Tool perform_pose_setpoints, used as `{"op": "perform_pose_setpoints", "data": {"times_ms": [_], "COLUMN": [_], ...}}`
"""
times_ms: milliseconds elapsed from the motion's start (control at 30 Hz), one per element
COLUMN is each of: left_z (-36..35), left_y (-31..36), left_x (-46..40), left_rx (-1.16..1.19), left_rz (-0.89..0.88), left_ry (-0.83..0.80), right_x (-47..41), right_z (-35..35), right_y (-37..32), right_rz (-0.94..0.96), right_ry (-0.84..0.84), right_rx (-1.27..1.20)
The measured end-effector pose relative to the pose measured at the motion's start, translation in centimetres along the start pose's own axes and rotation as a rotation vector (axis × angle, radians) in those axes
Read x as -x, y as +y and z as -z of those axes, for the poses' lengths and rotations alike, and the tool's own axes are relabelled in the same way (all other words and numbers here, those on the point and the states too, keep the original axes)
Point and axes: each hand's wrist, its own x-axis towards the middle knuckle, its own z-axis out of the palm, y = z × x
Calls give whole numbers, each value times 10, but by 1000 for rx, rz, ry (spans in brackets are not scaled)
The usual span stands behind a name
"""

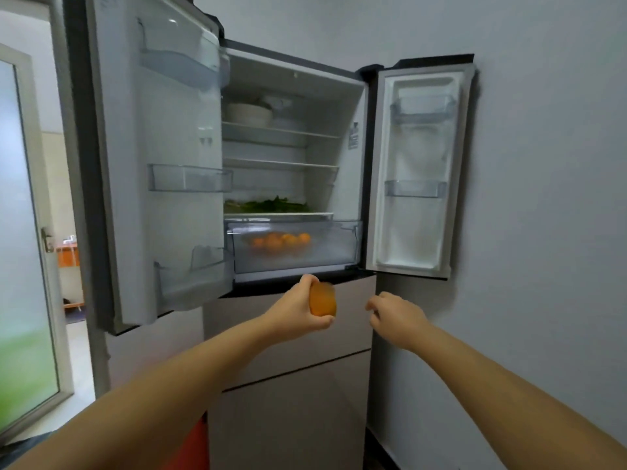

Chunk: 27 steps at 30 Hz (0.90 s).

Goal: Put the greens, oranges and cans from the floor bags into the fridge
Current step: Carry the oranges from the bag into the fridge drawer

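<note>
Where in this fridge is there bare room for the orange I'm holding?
Right half of the clear crisper drawer, beside the pile of oranges. The glass middle shelf looks bare. Leafy greens crowd the shelf below.

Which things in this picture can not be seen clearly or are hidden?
Head view only:
- Orange object in the left hand: motion-blurred, so its kind is unsure.
- Oranges: hazy behind the drawer front; no count.
- Floor bags and cans: outside the frame.
- Right hand: the fingertips are turned away.
</note>
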Motion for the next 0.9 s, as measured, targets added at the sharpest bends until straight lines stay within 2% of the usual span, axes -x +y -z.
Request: {"op": "perform_pose_setpoints", "data": {"times_ms": [167,333,467,633,767,900], "left_z": [5,34,54,81,99,96], "left_y": [-32,-50,-63,-89,-110,-144], "left_x": [-106,-225,-298,-392,-472,-541], "left_rx": [-63,-45,-22,-176,-365,-564], "left_rz": [-28,-15,23,-27,-15,-3], "left_ry": [96,203,280,299,151,-148], "right_x": [-123,-260,-349,-447,-525,-599], "right_z": [-23,-18,-21,-33,-39,-47], "right_y": [28,52,66,80,86,88], "right_rz": [129,244,263,269,247,247], "right_ry": [54,101,129,255,258,115], "right_rx": [2,-14,-27,-145,-112,-54]}}
